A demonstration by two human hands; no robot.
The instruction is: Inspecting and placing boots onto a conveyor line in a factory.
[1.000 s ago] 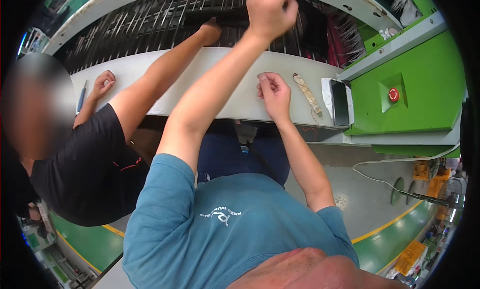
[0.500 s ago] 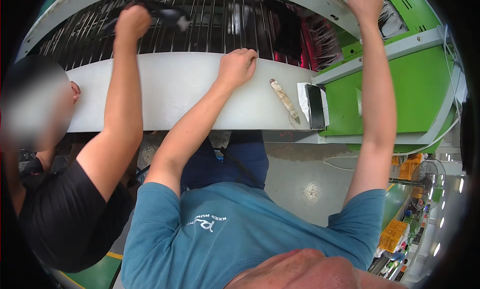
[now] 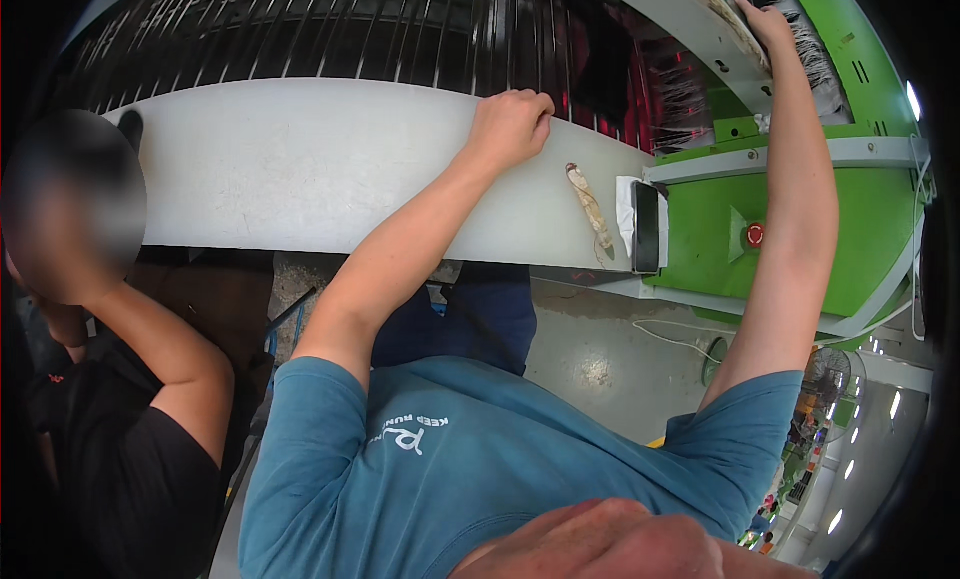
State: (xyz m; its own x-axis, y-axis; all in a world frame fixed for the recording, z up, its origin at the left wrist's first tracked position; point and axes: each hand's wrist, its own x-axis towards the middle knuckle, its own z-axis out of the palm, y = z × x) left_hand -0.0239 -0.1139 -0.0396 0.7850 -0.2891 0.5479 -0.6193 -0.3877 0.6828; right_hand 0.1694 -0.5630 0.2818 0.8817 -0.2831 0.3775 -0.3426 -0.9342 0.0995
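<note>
My left hand (image 3: pixel 511 128) rests at the far edge of the white worktop (image 3: pixel 260 169), its fingers curled beside the metal rods (image 3: pixel 425 39). What those fingers close on, if anything, is hidden. At the upper right my right hand (image 3: pixel 766 25) is stretched out to the grey machine frame (image 3: pixel 725 64), next to white bristle-like fringe (image 3: pixel 815 64). Its fingers are bent, with something dark at the tips that I cannot make out. Between my arms a short knife with a wrapped handle (image 3: pixel 588 204) lies on the worktop, beside a phone (image 3: pixel 646 229) on a white cloth (image 3: pixel 625 214).
A person in black (image 3: pixel 140 459) sits close on my left. Black fabric (image 3: pixel 603 59) hangs among the rods near red material (image 3: pixel 675 84). The green machine panel (image 3: pixel 700 214) carries a red button (image 3: pixel 754 235). A fan (image 3: pixel 828 374) stands behind on the right.
My right hand has shifted right and slightly down along the machine frame. My left hand now appears farther right. The neighbour's arm and the dark cloth it held have withdrawn from the rods.
</note>
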